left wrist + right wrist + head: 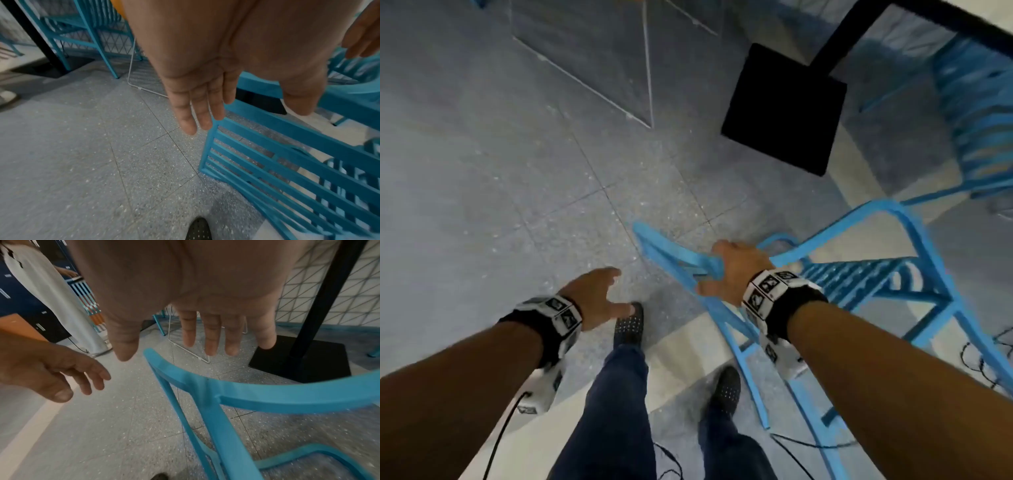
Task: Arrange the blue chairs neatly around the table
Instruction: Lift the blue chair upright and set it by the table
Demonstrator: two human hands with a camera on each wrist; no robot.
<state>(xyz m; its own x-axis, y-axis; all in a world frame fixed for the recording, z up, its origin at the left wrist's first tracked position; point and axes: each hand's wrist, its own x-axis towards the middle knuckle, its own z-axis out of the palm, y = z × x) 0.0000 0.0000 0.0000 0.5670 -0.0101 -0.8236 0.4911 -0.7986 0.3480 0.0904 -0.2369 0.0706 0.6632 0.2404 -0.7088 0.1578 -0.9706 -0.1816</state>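
A blue slatted chair (859,274) stands in front of me on the right, its back toward me. My right hand (729,267) is over the chair's curved top rail (267,395); in the right wrist view its fingers (211,334) are straight and spread above the rail, not wrapped round it. Left of the chair back (287,170), my left hand (602,291) hangs free with relaxed straight fingers (197,105) and holds nothing. The table's black square base (784,109) and post stand beyond the chair. A second blue chair (979,120) sits under the table edge at the far right.
My two dark shoes (628,325) are on the grey speckled floor just behind the chair. Black cables (979,359) lie on the floor at the right. A white wire frame (185,345) and a person in white (41,288) stand further off. Another blue chair (88,32) is at the back.
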